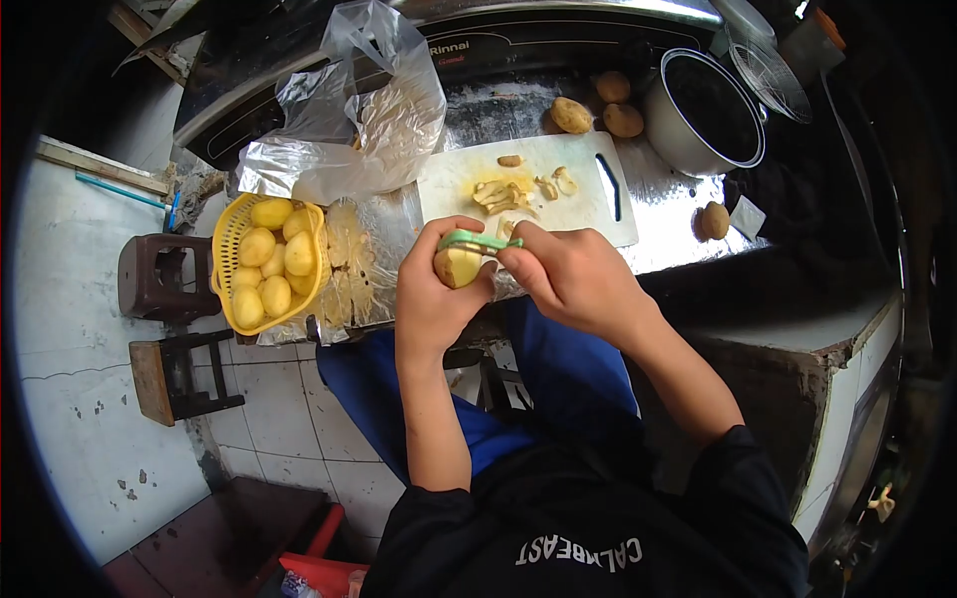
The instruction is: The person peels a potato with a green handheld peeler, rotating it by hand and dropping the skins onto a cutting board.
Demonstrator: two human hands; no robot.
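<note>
My left hand point(431, 294) grips a small, partly peeled yellow potato point(457, 267) in front of my chest. My right hand point(568, 274) holds a green peeler point(480, 241) laid across the top of that potato. Both hands hover just in front of a white cutting board point(588, 204) strewn with peel scraps point(503, 192). At the left, a yellow plastic basket point(227, 239) holds several peeled potatoes point(272, 261).
Unpeeled potatoes point(571, 115) lie behind the board, one more point(714, 220) to its right. A metal pot point(708, 115) stands at the back right, a clear plastic bag point(359, 110) at the back left. A gas stove point(518, 45) lies behind. Wooden stools point(164, 279) stand on the tiled floor.
</note>
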